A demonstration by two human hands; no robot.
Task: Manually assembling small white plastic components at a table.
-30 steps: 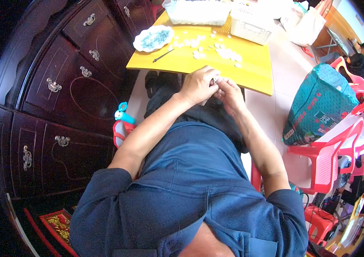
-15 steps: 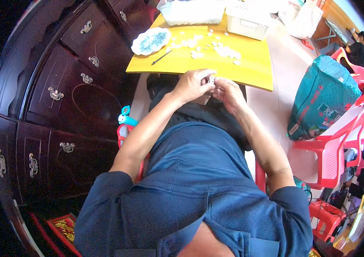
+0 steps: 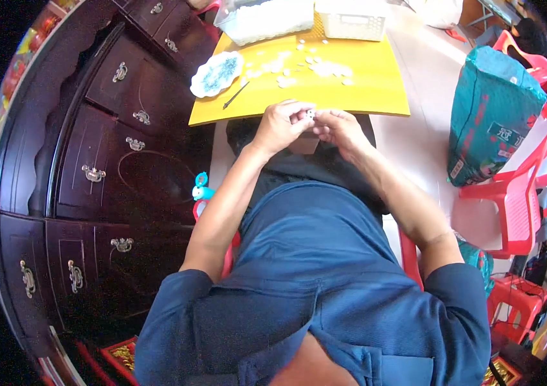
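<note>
Over my lap, just off the near edge of the yellow tabletop [image 3: 363, 96], my two hands meet. My left hand [image 3: 278, 126] and my right hand [image 3: 343, 132] pinch a small white piece with dark spots [image 3: 310, 114] between their fingertips. It is too small to tell its exact kind. On the tabletop lie several small white pieces [image 3: 329, 68], scattered and washed out by glare. A scalloped white dish [image 3: 197, 85] with small blue bits stands at the left. Beside it rests a thin black stick-like tool [image 3: 236, 95].
At the table's far side stand a clear bin [image 3: 267, 29] full of white things and a white perforated basket [image 3: 352, 26]. Dark drawers [image 3: 93, 148] flank my left. A large teal bag [image 3: 492, 122] and red plastic chairs [image 3: 511, 199] stand at my right.
The view has turned slightly, so the room appears shifted. Both hands stay together on the small piece, with a slight change in the fingers' position.
</note>
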